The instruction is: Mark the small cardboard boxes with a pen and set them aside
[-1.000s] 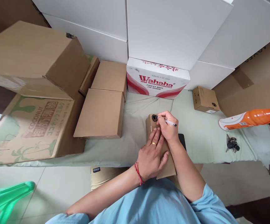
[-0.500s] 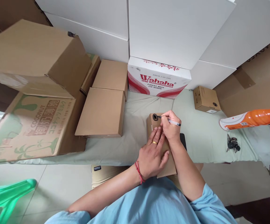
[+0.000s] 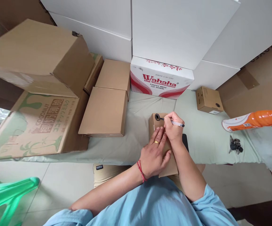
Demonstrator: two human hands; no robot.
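A small brown cardboard box lies on the pale green cloth in front of me. My left hand rests flat on the box's top, fingers stretched out, a gold ring on one finger and a red string at the wrist. My right hand is closed round a pen. The pen's tip touches the box's far end beside a black printed mark. A dark flat object shows just right of my right wrist.
Brown cartons and a coconut-print carton stand at left. A red-and-white Wahaha carton and white boxes lie behind. At right are a small brown box, an orange tube and keys. A green plastic frame stands lower left.
The view has drifted slightly, so everything sits a little further right. My right hand and pen have edged rightward along the box's far end. My left hand stays flat on the box.
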